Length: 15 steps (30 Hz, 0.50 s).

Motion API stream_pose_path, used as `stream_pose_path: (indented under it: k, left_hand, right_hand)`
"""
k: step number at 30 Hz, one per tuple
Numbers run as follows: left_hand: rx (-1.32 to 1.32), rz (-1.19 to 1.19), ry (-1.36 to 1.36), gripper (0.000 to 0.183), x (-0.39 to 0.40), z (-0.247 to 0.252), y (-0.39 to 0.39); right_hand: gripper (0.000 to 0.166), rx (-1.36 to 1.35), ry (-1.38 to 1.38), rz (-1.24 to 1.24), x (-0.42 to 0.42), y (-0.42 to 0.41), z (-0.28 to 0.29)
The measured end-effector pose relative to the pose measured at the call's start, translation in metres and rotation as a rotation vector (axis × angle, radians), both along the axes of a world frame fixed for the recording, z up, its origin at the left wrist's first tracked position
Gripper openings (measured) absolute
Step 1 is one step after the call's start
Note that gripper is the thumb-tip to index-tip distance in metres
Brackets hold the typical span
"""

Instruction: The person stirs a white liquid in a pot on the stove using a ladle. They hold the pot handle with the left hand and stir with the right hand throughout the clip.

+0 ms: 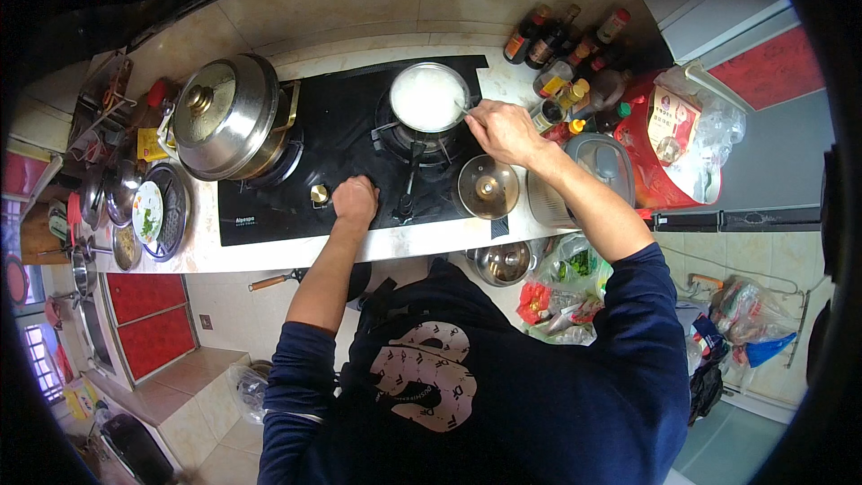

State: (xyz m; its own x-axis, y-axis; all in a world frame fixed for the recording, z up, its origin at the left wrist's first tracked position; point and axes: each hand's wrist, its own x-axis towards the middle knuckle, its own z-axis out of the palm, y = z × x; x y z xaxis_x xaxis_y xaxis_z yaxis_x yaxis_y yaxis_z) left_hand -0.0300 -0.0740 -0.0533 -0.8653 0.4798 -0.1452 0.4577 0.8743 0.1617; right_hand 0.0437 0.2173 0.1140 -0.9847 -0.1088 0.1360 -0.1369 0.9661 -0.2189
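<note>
A small saucepan with white, foamy contents stands on the right burner, its black handle pointing towards me. At its right rim, my right hand grips a thin metal utensil whose end dips into the white contents. My left hand covers a spot on the front of the black glass gas hob, beside a gold knob; what lies under its curled fingers is hidden. A glass lid lies at the hob's front right corner.
A large lidded steel pot occupies the left burner. Sauce bottles crowd the back right, near a plastic container and a red bag. Left on the counter, a plate with chopped greens rests on a dark round tray.
</note>
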Motion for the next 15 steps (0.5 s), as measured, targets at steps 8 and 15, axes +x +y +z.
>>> stream_pose_path:
  k: [8,15]
  left_hand:
    - [0.010,-0.152,-0.022,0.022,-0.006,0.000,-0.004]
    - [-0.051,-0.521,0.172,0.018,-0.018,-0.013,-0.023]
  right_hand:
    - [0.028,0.007,-0.002,-0.009,0.000,0.001,-0.001]
    - [0.027,-0.025,0.031,-0.014,0.000,0.001,-0.002]
